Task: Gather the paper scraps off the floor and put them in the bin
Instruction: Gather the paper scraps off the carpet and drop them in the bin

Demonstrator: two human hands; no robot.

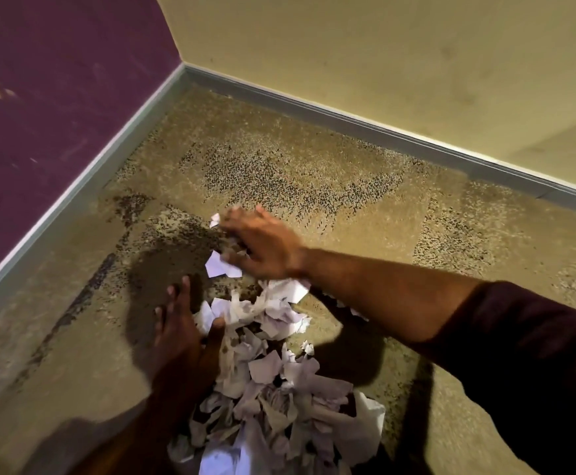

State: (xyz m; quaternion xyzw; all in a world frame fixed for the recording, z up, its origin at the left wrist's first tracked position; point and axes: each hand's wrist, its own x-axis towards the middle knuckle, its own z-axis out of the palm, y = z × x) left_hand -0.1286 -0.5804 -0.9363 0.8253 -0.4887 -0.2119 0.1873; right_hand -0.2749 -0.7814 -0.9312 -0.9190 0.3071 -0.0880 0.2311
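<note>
A long heap of torn white paper scraps (272, 371) lies on the speckled carpet, running from the middle of the view to the bottom edge. My left hand (180, 323) rests flat against the heap's left side, fingers apart and pointing away from me. My right hand (262, 245) reaches across to the far end of the heap, fingers spread over a few loose scraps (219, 267), palm down on them. No bin can be made out; the scraps at the bottom edge hide what lies under them.
The carpet (314, 173) meets a purple wall (57, 97) on the left and a beige wall (382, 46) at the back, with a grey skirting board (348, 126) along both. Bare carpet lies to the left and right of the heap.
</note>
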